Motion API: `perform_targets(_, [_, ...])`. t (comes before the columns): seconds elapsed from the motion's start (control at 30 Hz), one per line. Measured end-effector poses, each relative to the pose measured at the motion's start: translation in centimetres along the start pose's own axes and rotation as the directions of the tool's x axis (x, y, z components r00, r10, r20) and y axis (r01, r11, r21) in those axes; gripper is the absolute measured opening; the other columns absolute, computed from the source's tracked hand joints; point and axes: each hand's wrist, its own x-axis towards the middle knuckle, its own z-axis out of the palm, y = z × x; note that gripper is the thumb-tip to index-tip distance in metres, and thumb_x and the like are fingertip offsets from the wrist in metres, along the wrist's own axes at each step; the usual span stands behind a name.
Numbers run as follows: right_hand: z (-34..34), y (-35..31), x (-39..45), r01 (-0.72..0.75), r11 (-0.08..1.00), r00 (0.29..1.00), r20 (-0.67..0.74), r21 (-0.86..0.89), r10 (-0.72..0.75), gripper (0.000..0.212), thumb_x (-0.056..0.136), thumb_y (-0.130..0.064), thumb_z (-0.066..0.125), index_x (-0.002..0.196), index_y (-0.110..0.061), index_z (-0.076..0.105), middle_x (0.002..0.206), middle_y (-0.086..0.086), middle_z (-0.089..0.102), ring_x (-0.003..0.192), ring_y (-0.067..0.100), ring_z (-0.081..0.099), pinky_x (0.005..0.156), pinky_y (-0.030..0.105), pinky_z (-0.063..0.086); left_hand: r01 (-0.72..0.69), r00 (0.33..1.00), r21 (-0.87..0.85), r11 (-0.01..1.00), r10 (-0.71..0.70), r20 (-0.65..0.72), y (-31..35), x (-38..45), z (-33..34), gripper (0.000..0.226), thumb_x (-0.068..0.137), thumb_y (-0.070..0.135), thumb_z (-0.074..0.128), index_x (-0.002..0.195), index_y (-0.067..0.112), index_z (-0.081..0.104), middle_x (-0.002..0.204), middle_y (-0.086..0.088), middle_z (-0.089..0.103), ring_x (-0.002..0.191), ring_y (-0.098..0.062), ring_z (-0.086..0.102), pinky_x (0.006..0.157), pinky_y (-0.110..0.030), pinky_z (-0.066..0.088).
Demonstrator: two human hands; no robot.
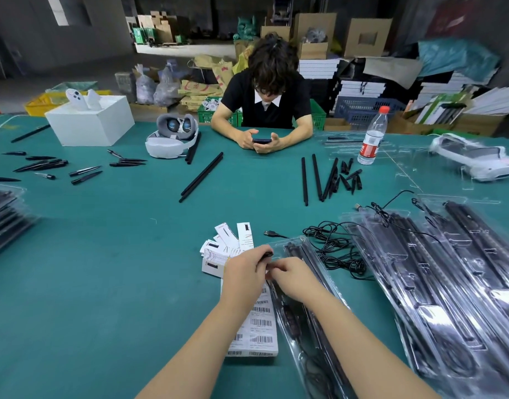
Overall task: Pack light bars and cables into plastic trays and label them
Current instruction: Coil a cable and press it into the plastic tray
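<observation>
A clear plastic tray (299,318) with black light bars lies lengthwise before me on the green table. My left hand (244,272) pinches a small black cable part at the tray's far end. My right hand (290,276) sits beside it over the tray with curled fingers; what it grips is hidden. A barcode label sheet (259,326) lies under my left wrist, with white paper cards (227,246) fanned beyond it. Loose black cables (334,249) lie to the tray's right. Loose black light bars (201,177) lie mid-table.
Packed trays (449,283) are stacked at the right, more at the left edge (3,214). A person with a phone sits across the table. A water bottle (372,136), a white box (89,119), two headsets (172,136) and black tips (348,177) stand farther out.
</observation>
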Motion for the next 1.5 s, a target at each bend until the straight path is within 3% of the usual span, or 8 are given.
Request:
perform_targets(0.17, [-2.5,-0.3,0.1,-0.116,0.964,0.990,0.101,0.240,0.094,0.024,0.097,-0.021,0.055,0.091,-0.017,0.078,0.084,-0.001,0.078,0.064,0.018,0.054,0.056,0.026,0.040,-0.079,0.990,0.005,0.997,0.078,0.115,-0.2,-0.6,-0.4,0.039,0.085,-0.008,0.054,0.100,0.023,0.073,0.091,0.007,0.071,0.085,-0.011,0.060,0.078,-0.027,0.049])
perform_targets(0.33, [-3.5,-0.8,0.7,-0.353,0.731,0.934,0.273,0.585,0.232,0.017,0.097,-0.013,0.062,0.096,0.002,0.071,0.075,0.011,0.072,0.065,0.021,0.071,0.051,0.025,0.055,-0.211,0.976,0.153,0.965,0.217,-0.017,-0.6,-1.2,-0.5,0.043,0.077,-0.012,0.061,0.098,0.022,0.078,0.085,0.006,0.054,0.089,-0.022,0.049,0.076,-0.034,0.042])
perform_targets(0.57, [-2.8,-0.4,0.6,-0.382,0.780,0.916,0.313,0.496,0.250,0.044,0.090,-0.038,0.072,0.101,0.004,0.070,0.077,0.012,0.074,0.065,0.021,0.072,0.060,0.031,0.060,-0.612,0.791,0.254,0.749,0.580,0.196,-1.3,-2.2,-0.3,0.025,0.074,-0.006,0.064,0.086,0.012,0.074,0.090,0.004,0.070,0.075,-0.023,0.057,0.060,-0.030,0.052])
perform_targets(0.73, [-2.4,-0.2,0.4,-0.347,0.807,0.929,0.292,0.477,0.227,0.014,0.091,-0.013,0.070,0.094,0.000,0.074,0.085,0.011,0.077,0.072,0.020,0.074,0.060,0.029,0.059,-0.621,0.781,0.279,0.732,0.549,0.299,-2.0,-3.2,-0.5,0.037,0.076,-0.003,0.064,0.111,0.007,0.072,0.120,-0.012,0.064,0.095,-0.027,0.062,0.078,-0.034,0.057])
perform_targets(0.9, [-1.5,0.3,0.3,-0.276,0.789,0.961,0.144,0.549,0.236,0.012,0.090,0.001,0.068,0.101,0.003,0.072,0.094,0.021,0.075,0.077,0.026,0.075,0.069,0.037,0.063,-0.211,0.948,0.087,0.974,0.183,0.259,-1.5,-3.9,-1.0,0.035,0.094,0.009,0.051,0.120,0.016,0.072,0.127,0.006,0.055,0.108,-0.002,0.056,0.099,-0.018,0.045])
perform_targets(1.0, [-0.7,0.7,0.1,-0.244,0.782,0.965,0.066,0.574,0.252,0.010,0.087,-0.002,0.073,0.097,-0.002,0.074,0.092,0.016,0.076,0.079,0.023,0.075,0.062,0.030,0.061,0.089,0.977,-0.080,0.993,-0.071,0.202,-0.8,-3.4,-1.1,0.030,0.094,0.006,0.058,0.105,0.027,0.077,0.107,0.022,0.063,0.099,0.009,0.057,0.087,-0.005,0.041])
perform_targets(1.23, [0.5,1.2,-0.5,-0.170,0.767,0.971,-0.026,0.618,0.236,0.006,0.082,-0.004,0.078,0.086,-0.009,0.077,0.081,0.009,0.077,0.079,0.025,0.075,0.065,0.033,0.062,0.575,0.808,-0.405,0.711,-0.573,0.140,-0.4,-2.0,0.0,0.012,0.077,0.008,0.083,0.081,0.016,0.075,0.078,-0.001,0.075,0.077,-0.019,0.073,0.075,-0.034,0.061])
perform_targets(1.5, [1.9,1.3,-1.0,-0.076,0.824,0.963,-0.174,0.561,0.207,0.008,0.079,-0.013,0.082,0.080,-0.021,0.079,0.081,-0.001,0.077,0.083,0.023,0.074,0.082,0.047,0.060,0.687,0.727,-0.286,0.668,-0.634,0.264,-0.9,-0.5,-0.1,0.011,0.080,0.006,0.081,0.086,0.010,0.072,0.079,-0.012,0.076,0.071,-0.031,0.075,0.064,-0.037,0.062])
